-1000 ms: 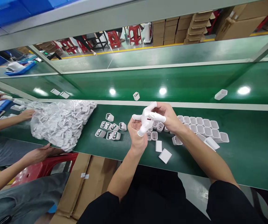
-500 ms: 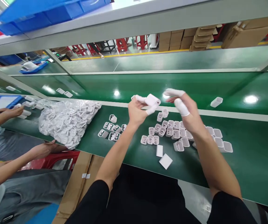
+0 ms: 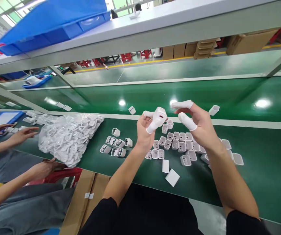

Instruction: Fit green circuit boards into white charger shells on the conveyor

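My left hand (image 3: 145, 129), with white covers on thumb and finger, grips a white plastic charger housing (image 3: 160, 115) whose end with a small dark slot faces me. To its right, my right hand (image 3: 191, 119) is raised with thumb and finger spread and nothing between them, also in white finger covers. Below my hands stand several open white charger housings (image 3: 182, 146) in rows. Left of my left forearm lies a group of housings with dark parts inside (image 3: 120, 143). Two flat white pieces (image 3: 172, 178) rest near the table edge.
A clear bag of small white parts (image 3: 69, 140) lies at the left. Beside it, a co-worker's hands (image 3: 23, 135) hover over white pieces. Single housings lie on the green belt (image 3: 101, 101) behind. A shelf (image 3: 140, 31) with a blue bin (image 3: 54, 32) crosses above.
The housing in my left hand has turned so its slotted end shows. My right hand stays open beside it. At the left, a co-worker's hand has moved over the white pieces.
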